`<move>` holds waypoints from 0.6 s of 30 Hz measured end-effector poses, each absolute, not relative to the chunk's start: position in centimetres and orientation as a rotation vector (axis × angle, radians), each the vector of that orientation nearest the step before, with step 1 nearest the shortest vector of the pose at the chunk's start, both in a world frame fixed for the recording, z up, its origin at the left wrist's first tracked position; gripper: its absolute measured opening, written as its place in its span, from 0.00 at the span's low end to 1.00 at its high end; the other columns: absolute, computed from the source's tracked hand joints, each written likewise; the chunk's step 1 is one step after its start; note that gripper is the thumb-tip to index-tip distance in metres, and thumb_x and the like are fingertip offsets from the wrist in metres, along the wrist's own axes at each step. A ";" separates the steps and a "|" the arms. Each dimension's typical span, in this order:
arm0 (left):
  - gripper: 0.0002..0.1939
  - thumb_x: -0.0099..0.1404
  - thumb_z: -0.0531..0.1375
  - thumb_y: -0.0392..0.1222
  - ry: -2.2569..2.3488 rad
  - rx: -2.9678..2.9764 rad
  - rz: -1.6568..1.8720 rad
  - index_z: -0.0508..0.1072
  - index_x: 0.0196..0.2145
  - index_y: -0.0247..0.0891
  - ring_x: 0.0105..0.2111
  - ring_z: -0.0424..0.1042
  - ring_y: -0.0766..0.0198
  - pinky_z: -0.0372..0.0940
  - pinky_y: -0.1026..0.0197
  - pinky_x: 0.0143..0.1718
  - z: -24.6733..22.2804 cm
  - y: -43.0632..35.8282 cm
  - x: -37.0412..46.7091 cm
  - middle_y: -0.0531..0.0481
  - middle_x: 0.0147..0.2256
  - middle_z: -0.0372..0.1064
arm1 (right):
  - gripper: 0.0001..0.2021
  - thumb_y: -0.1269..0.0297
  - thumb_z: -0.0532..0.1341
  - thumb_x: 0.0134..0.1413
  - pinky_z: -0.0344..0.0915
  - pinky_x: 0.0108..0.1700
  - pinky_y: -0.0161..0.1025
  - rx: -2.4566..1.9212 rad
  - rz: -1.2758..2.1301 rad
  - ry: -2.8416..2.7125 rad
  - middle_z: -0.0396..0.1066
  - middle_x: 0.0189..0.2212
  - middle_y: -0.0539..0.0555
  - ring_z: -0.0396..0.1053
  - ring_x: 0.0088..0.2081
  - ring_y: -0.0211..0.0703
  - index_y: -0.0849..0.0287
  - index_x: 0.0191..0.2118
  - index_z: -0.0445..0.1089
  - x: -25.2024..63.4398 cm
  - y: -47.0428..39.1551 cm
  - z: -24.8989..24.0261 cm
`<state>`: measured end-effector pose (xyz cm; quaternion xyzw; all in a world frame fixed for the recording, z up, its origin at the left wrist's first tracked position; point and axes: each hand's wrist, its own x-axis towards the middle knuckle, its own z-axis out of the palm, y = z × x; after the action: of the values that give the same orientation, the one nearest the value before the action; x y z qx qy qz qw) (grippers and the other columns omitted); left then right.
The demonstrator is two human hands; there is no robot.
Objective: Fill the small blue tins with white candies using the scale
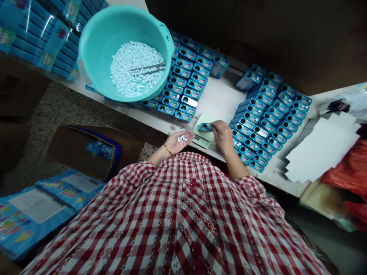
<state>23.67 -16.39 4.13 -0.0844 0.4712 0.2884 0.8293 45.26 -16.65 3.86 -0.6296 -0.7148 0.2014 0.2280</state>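
Note:
My left hand (180, 142) is palm up, holding several small white tablets (182, 138) on its palm and fingers. In my right hand (223, 133), pinched by one end, is a small blue box (204, 126) with a round dark opening in its top. This box is at a pale green scale (203, 142); whether it rests on the scale or is held just above, I cannot tell. Left of my hands, a turquoise basin (96, 42) contains a heap of white tablets (126, 65) with a metal utensil (147, 68) lying in it.
Rows of blue boxes (183, 82) stand beside the basin on the white table (216, 95). More rows of boxes (263, 118) stand at the right; tablets show in some openings. White cut sheets (323, 149) lie farther right. A cardboard carton (80, 152) sits on the floor at left.

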 end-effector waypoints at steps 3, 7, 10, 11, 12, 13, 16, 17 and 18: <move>0.13 0.65 0.49 0.31 1.016 -0.184 0.645 0.72 0.42 0.27 0.35 0.75 0.63 0.68 0.62 0.43 3.9 -16.4 23.2 0.42 0.32 0.75 | 0.10 0.68 0.54 0.57 0.66 0.43 0.41 -1.764 0.458 -1.809 0.73 0.33 0.54 0.70 0.38 0.43 0.56 0.36 0.73 47.0 -17.5 3.8; 0.15 0.64 0.49 0.30 1.052 -0.202 0.691 0.71 0.44 0.28 0.37 0.75 0.64 0.69 0.62 0.43 3.6 -16.5 22.7 0.43 0.33 0.75 | 0.09 0.66 0.54 0.56 0.67 0.42 0.42 -1.848 0.386 -1.658 0.74 0.32 0.54 0.70 0.36 0.43 0.57 0.35 0.73 48.5 -18.2 4.0; 0.14 0.63 0.50 0.29 1.069 -0.199 0.695 0.71 0.43 0.27 0.39 0.74 0.64 0.69 0.64 0.43 3.5 -16.5 22.5 0.41 0.34 0.74 | 0.11 0.64 0.53 0.57 0.67 0.42 0.43 -1.903 0.381 -1.635 0.74 0.33 0.54 0.70 0.37 0.44 0.56 0.35 0.73 48.9 -18.4 4.1; 0.14 0.63 0.50 0.28 1.076 -0.192 0.697 0.71 0.43 0.26 0.39 0.74 0.64 0.69 0.64 0.44 3.5 -16.5 22.4 0.41 0.35 0.74 | 0.11 0.63 0.53 0.57 0.67 0.42 0.43 -1.910 0.386 -1.638 0.74 0.33 0.54 0.70 0.37 0.45 0.56 0.35 0.73 48.9 -18.5 4.1; 0.15 0.62 0.50 0.27 1.084 -0.183 0.701 0.71 0.44 0.27 0.40 0.74 0.64 0.69 0.64 0.44 3.5 -16.5 22.4 0.41 0.36 0.74 | 0.11 0.63 0.53 0.57 0.67 0.43 0.44 -1.911 0.393 -1.645 0.73 0.33 0.55 0.70 0.38 0.45 0.56 0.36 0.73 48.9 -18.5 4.1; 0.16 0.61 0.50 0.26 1.093 -0.172 0.706 0.71 0.45 0.27 0.41 0.74 0.64 0.68 0.63 0.45 3.5 -16.5 22.3 0.41 0.36 0.74 | 0.11 0.63 0.53 0.57 0.67 0.43 0.44 -1.907 0.404 -1.654 0.73 0.33 0.55 0.70 0.38 0.45 0.56 0.36 0.73 48.8 -18.5 4.0; 0.20 0.58 0.50 0.22 1.107 -0.131 0.713 0.70 0.45 0.29 0.43 0.73 0.64 0.67 0.62 0.48 3.4 -16.5 22.1 0.41 0.39 0.73 | 0.12 0.62 0.53 0.57 0.67 0.44 0.45 -1.881 0.466 -1.708 0.73 0.35 0.55 0.70 0.38 0.45 0.56 0.39 0.72 48.7 -18.4 3.7; 0.21 0.57 0.50 0.21 1.109 -0.118 0.713 0.71 0.45 0.29 0.44 0.73 0.64 0.67 0.62 0.49 3.4 -16.5 22.1 0.41 0.39 0.73 | 0.12 0.61 0.53 0.57 0.67 0.44 0.45 -1.869 0.488 -1.736 0.72 0.36 0.56 0.69 0.39 0.45 0.57 0.40 0.72 48.7 -18.3 3.5; 0.21 0.56 0.49 0.20 1.109 -0.106 0.713 0.71 0.45 0.29 0.45 0.72 0.64 0.66 0.62 0.50 3.4 -16.6 22.1 0.41 0.40 0.73 | 0.13 0.60 0.54 0.57 0.66 0.46 0.46 -1.857 0.510 -1.771 0.72 0.38 0.57 0.69 0.41 0.46 0.57 0.43 0.71 48.6 -18.3 3.4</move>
<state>22.07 -16.57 3.39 -0.0494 0.5151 0.3313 0.7890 48.64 -18.29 3.39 -0.6854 -0.6538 0.1882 0.2595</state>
